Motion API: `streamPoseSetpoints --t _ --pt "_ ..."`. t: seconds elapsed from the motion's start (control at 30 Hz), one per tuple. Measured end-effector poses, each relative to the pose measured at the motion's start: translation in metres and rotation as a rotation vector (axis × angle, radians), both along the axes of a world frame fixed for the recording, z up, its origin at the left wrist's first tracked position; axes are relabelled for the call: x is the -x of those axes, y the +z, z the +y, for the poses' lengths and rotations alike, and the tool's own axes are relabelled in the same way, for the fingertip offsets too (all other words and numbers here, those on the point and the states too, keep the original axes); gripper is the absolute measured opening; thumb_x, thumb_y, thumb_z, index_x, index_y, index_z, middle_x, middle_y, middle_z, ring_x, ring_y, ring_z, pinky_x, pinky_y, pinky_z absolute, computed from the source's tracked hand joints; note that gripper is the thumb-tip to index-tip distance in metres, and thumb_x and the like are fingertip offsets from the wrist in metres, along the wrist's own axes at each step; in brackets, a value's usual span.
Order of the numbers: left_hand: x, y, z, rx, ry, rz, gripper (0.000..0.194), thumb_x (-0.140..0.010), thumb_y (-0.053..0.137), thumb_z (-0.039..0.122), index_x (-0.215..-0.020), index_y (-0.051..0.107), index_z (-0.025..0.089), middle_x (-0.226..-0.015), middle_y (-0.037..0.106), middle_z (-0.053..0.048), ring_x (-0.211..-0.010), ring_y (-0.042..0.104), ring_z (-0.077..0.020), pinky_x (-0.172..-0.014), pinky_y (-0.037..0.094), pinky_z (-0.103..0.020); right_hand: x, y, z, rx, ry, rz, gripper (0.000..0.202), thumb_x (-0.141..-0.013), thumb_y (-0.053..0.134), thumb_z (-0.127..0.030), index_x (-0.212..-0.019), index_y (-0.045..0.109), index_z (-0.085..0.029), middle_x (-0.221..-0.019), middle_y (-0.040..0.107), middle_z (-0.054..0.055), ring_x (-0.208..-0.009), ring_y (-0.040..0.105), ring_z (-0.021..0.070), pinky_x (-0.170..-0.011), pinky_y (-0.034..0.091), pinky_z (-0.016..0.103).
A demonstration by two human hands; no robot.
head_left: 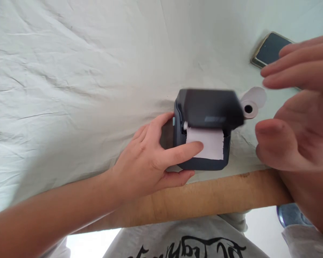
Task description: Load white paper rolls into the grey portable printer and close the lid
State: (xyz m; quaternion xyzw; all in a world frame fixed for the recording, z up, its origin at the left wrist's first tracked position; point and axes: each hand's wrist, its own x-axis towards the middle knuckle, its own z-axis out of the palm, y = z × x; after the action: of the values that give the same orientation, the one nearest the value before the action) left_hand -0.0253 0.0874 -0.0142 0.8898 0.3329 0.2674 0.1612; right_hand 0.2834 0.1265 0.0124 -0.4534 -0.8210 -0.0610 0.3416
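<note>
A small dark thermal printer (204, 165) rests near the table's front edge. Its black lid (210, 104) is blurred and looks partly raised. White paper (214, 143) with a ragged edge sticks out from under the lid over the printer's front. My left hand (161, 152) grips the printer's left side, one finger lying across the paper and another at the front edge. Off to the right, my right hand (293, 104) is in the air with fingers and thumb apart, touching nothing. Between it and the printer lies a small white paper roll (253, 102) with a dark core.
A smartphone (274, 46) lies at the back right, partly hidden behind my right hand. Wrinkled pale cloth (97, 64) covers the table. A wooden edge (204, 197) runs along the front, and a blue round object (293, 215) shows below it at right.
</note>
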Motion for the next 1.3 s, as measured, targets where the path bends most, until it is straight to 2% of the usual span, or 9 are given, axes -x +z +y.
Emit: streamPoseSetpoints --t 0.1,0.2,0.33,0.47,0.63,0.77,0.93,1.1,1.3 --pt "0.0 -0.001 -0.001 0.001 0.018 0.008 0.055 -0.099 0.083 0.054 -0.148 0.06 0.041 -0.165 0.054 -0.017 -0.142 0.069 -0.0442 -0.104 0.067 -0.063 0.01 0.004 -0.001 -0.169 0.158 0.015 0.021 -0.1 0.063 -0.041 -0.117 0.071 -0.035 -0.106 0.078 0.002 -0.103 0.079 0.0265 -0.101 0.065 0.051" --pt "0.0 -0.001 -0.001 -0.014 0.014 -0.003 0.057 -0.099 0.082 0.055 -0.149 0.058 0.04 -0.165 0.055 -0.017 -0.143 0.068 -0.0445 -0.105 0.067 -0.064 0.02 0.007 -0.007 -0.116 0.115 -0.092 0.012 -0.101 0.07 -0.033 -0.112 0.07 -0.033 -0.112 0.079 0.001 -0.113 0.079 0.0255 -0.104 0.065 0.048" --pt "0.0 0.001 0.0 0.0 0.008 0.007 0.068 -0.103 0.074 0.052 -0.163 0.047 0.035 -0.164 0.057 -0.022 -0.148 0.067 -0.0436 -0.11 0.066 -0.064 0.021 0.012 -0.015 0.058 0.029 -0.124 0.017 -0.107 0.069 -0.04 -0.122 0.068 -0.032 -0.123 0.078 0.004 -0.141 0.072 0.0359 -0.123 0.057 0.065" --pt "-0.002 0.004 0.0 -0.019 0.019 0.052 0.076 -0.101 0.072 0.046 -0.169 0.045 0.027 -0.16 0.06 -0.026 -0.146 0.069 -0.0431 -0.111 0.067 -0.063 0.019 0.016 -0.019 0.247 0.032 -0.155 0.029 -0.11 0.066 -0.051 -0.134 0.068 -0.035 -0.139 0.075 0.005 -0.155 0.063 0.041 -0.13 0.048 0.076" --pt "-0.004 0.005 -0.002 -0.035 0.048 0.068 0.071 -0.101 0.069 0.046 -0.166 0.047 0.027 -0.16 0.059 -0.026 -0.149 0.067 -0.0413 -0.111 0.067 -0.061 0.028 0.011 -0.025 0.247 -0.065 -0.152 0.041 -0.114 0.054 -0.062 -0.142 0.065 -0.034 -0.151 0.07 0.009 -0.16 0.056 0.0481 -0.127 0.035 0.09" --pt "-0.005 0.003 -0.002 -0.042 0.053 0.066 0.07 -0.102 0.067 0.048 -0.165 0.048 0.025 -0.16 0.06 -0.025 -0.144 0.07 -0.0405 -0.111 0.066 -0.059 0.03 0.006 -0.023 0.141 -0.059 -0.133 0.033 -0.114 0.057 -0.054 -0.135 0.067 -0.031 -0.143 0.074 0.009 -0.156 0.062 0.0445 -0.128 0.042 0.082" --pt "-0.008 0.0 -0.002 -0.035 0.089 0.027 0.092 -0.104 0.064 0.059 -0.175 0.029 0.012 -0.159 0.065 -0.028 -0.146 0.07 -0.0404 -0.115 0.066 -0.055 0.023 -0.001 -0.014 -0.048 0.023 -0.099 0.02 -0.111 0.06 -0.04 -0.124 0.067 -0.026 -0.121 0.079 0.006 -0.136 0.075 0.0373 -0.119 0.058 0.065" --pt "-0.007 0.001 -0.001 -0.069 0.116 0.141 0.093 -0.107 0.053 0.067 -0.171 0.036 0.002 -0.155 0.067 -0.033 -0.145 0.071 -0.0435 -0.115 0.066 -0.056 0.021 -0.009 -0.011 -0.019 -0.056 -0.131 0.037 -0.118 0.044 -0.047 -0.122 0.071 -0.021 -0.114 0.079 0.009 -0.133 0.076 0.0408 -0.116 0.056 0.07" --pt "-0.003 0.005 0.001 -0.059 0.06 0.145 0.097 -0.105 0.065 0.063 -0.171 0.038 -0.003 -0.155 0.065 -0.036 -0.144 0.071 -0.0469 -0.116 0.066 -0.057 0.022 -0.009 -0.012 0.04 -0.045 -0.162 0.044 -0.121 0.036 -0.049 -0.123 0.069 -0.02 -0.107 0.077 0.007 -0.125 0.079 0.0327 -0.107 0.056 0.055"
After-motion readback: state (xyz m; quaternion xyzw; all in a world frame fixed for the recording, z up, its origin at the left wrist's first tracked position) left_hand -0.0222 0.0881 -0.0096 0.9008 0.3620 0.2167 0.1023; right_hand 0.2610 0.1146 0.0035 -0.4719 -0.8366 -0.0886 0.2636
